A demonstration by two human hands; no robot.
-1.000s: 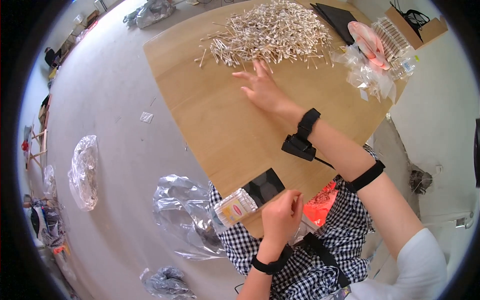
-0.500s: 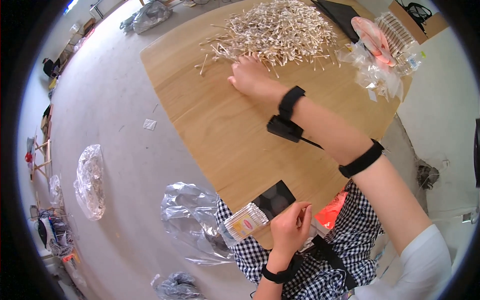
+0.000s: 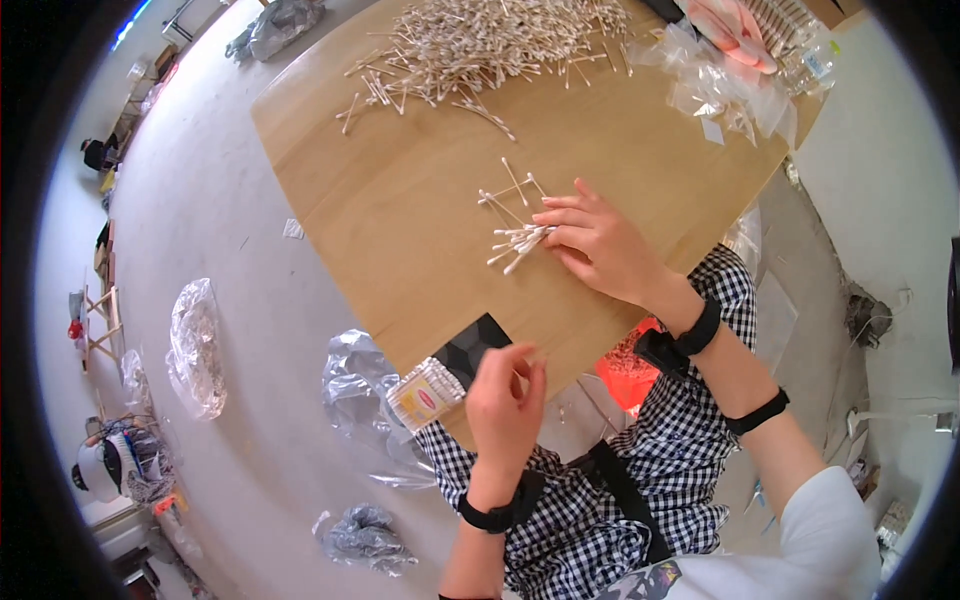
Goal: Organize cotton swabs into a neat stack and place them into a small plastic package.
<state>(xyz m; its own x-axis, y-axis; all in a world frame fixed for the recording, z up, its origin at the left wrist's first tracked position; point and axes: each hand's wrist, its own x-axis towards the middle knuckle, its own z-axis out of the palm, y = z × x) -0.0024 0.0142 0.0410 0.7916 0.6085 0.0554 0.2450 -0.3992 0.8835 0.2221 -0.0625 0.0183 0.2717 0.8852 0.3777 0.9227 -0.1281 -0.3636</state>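
Swabs (image 3: 490, 45) strew the wooden tabletop (image 3: 350, 215); plastic (image 3: 198, 350) litters the floor (image 3: 260, 420).

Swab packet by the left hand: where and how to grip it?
I'd pinch the outer end of the swab packet top and bottom, coming from beyond the table's left edge. The packet lies flat, and that end appears to overhang, so its underside should be reachable. The opposite end, showing cotton tips, sits right by the flat black piece.
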